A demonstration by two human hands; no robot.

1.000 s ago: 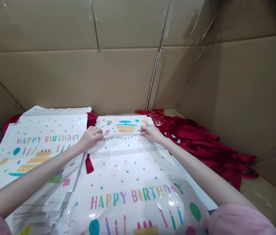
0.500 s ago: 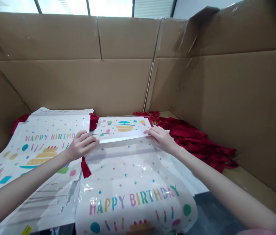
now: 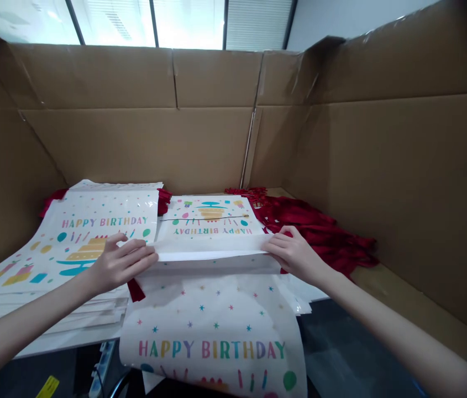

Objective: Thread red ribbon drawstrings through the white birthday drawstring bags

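Note:
A white "HAPPY BIRTHDAY" printed banner (image 3: 212,309) lies in front of me, its lower part drooping over the table edge. Its top edge is folded over into a white strip. My left hand (image 3: 123,261) is closed on the left end of that strip, and my right hand (image 3: 291,254) pinches the right end. Below my left hand hangs a red tassel (image 3: 136,290); a bit of red also shows under my right hand. Just beyond the fold, a thin dark rod or wire (image 3: 204,219) with a small loop lies across upside-down printed banners (image 3: 212,207).
Left of me is a stack of printed banners (image 3: 104,207) with red tassels at its top corners. A heap of red tassels (image 3: 311,221) lies at the right. Tall cardboard walls (image 3: 216,143) enclose the back and sides. A yellow label (image 3: 48,387) shows low at left.
Both hands have come nearer to me with the folded edge, uncovering more of the upside-down banners and the dark rod. My view has tilted up slightly.

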